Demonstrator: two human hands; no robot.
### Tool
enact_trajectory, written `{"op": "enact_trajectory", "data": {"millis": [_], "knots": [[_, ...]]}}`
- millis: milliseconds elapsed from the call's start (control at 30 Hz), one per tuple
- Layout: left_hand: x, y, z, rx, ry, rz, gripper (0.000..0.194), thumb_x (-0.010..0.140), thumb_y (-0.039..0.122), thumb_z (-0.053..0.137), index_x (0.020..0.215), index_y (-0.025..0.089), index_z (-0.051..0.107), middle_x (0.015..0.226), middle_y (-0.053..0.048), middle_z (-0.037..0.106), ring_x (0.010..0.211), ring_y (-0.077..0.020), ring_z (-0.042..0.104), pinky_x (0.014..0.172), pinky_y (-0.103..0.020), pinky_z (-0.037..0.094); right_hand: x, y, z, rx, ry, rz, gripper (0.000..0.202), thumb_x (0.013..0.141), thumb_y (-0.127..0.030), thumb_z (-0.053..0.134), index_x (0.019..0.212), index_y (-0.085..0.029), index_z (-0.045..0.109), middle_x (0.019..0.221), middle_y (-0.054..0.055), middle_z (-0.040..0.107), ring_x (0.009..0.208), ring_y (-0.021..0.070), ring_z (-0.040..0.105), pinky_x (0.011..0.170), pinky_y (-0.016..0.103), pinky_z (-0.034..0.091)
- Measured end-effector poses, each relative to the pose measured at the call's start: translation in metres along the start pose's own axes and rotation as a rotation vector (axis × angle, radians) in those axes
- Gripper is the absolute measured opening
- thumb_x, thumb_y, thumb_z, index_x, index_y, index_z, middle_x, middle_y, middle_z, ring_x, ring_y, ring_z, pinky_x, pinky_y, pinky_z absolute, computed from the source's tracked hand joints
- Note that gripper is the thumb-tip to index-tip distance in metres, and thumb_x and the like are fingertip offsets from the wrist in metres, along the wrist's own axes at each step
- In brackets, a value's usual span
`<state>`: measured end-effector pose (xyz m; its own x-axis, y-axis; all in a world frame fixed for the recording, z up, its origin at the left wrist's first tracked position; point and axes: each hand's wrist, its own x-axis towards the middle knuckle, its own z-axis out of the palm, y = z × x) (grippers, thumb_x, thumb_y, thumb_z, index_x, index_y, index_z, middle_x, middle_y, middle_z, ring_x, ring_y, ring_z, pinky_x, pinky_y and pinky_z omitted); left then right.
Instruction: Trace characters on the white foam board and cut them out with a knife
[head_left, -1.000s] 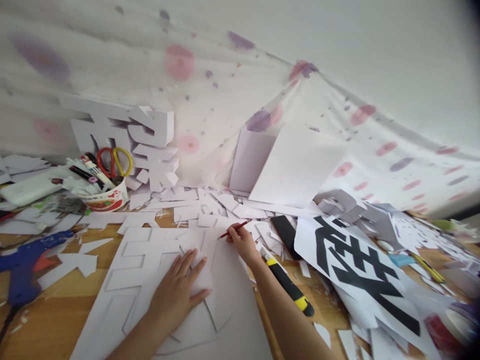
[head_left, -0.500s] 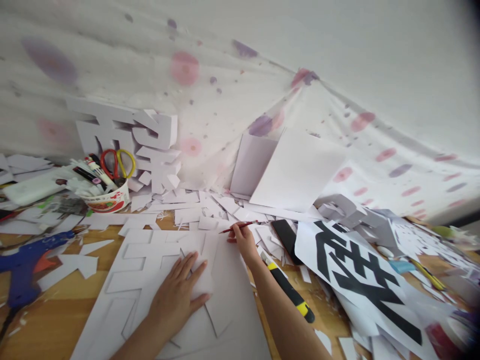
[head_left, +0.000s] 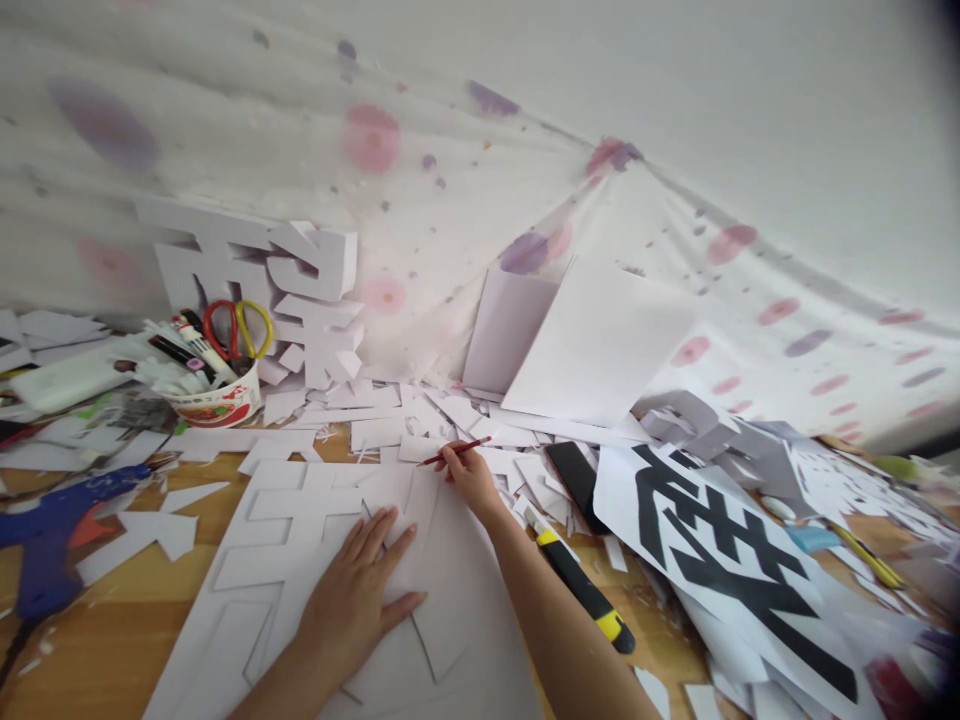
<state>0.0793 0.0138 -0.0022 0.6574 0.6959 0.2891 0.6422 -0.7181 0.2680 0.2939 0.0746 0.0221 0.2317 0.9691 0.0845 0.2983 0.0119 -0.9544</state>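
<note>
Pencil (head_left: 476, 443) aslant in the right hand (head_left: 471, 478)

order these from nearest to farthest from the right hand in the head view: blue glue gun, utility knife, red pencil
1. Red pencil: held in the right hand.
2. Utility knife: just to that hand's right.
3. Blue glue gun: far left, past the left hand.
</note>
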Motion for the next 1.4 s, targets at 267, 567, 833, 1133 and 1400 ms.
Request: {"op": "enact_trajectory", "data": {"millis": [267,567,833,1133,1400], "knots": [[0.001,0.000,-0.001,0.020,0.007,0.004,0.058,0.079,0.059,0.040,0.130,0.030,0.040,0.139,-0.007,0.036,0.126,-0.0230,0.034,0.103,-0.043,0.033,0.001,-0.006,0.000,-0.091,-0.031,0.006,0.028,0.079,-0.044,0.044,0.077,-0.019,0.056,0.066,0.001,0.063,0.049,0.0108,0.047,0.050,0.023,0.041],[0.000,0.000,0.000,0.012,0.004,-0.003,0.059,0.079,0.059,0.040,0.130,0.030,0.039,0.140,-0.006,0.036,0.127,-0.0229,0.033,0.104,-0.043,0.031,-0.005,-0.012,-0.008,-0.148,-0.037,0.023,0.026,0.080,-0.041,0.042,0.074,-0.019,0.053,0.066,0.002,0.061,0.058,0.0134,0.055,0.056,0.025,0.046],[0.000,0.000,0.001,-0.010,0.008,-0.010,0.059,0.079,0.059,0.040,0.130,0.030,0.039,0.140,-0.006,0.035,0.127,-0.0234,0.034,0.104,-0.043,0.030,-0.017,-0.019,-0.028,-0.264,0.011,0.005,0.025,0.081,-0.040,0.041,0.071,-0.020,0.051,0.061,-0.001,0.060,0.060,0.0147,0.056,0.063,0.026,0.042],[0.001,0.001,-0.002,-0.004,-0.026,-0.011,0.059,0.079,0.059,0.039,0.130,0.029,0.038,0.141,-0.007,0.034,0.128,-0.0232,0.032,0.104,-0.044,0.030,-0.024,-0.010,-0.031,-0.288,0.075,0.028,0.031,0.081,-0.045,0.041,0.070,-0.020,0.055,0.063,0.002,0.062,0.064,0.0166,0.058,0.065,0.027,0.042],[-0.001,0.002,-0.001,-0.062,-0.018,-0.044,0.058,0.079,0.059,0.041,0.130,0.032,0.038,0.143,-0.006,0.030,0.129,-0.0240,0.030,0.105,-0.043,0.028,-0.030,-0.023,-0.025,-0.201,0.048,-0.021,0.029,0.083,-0.044,0.041,0.075,-0.019,0.053,0.063,0.001,0.060,0.063,0.0143,0.057,0.063,0.025,0.043]]}}
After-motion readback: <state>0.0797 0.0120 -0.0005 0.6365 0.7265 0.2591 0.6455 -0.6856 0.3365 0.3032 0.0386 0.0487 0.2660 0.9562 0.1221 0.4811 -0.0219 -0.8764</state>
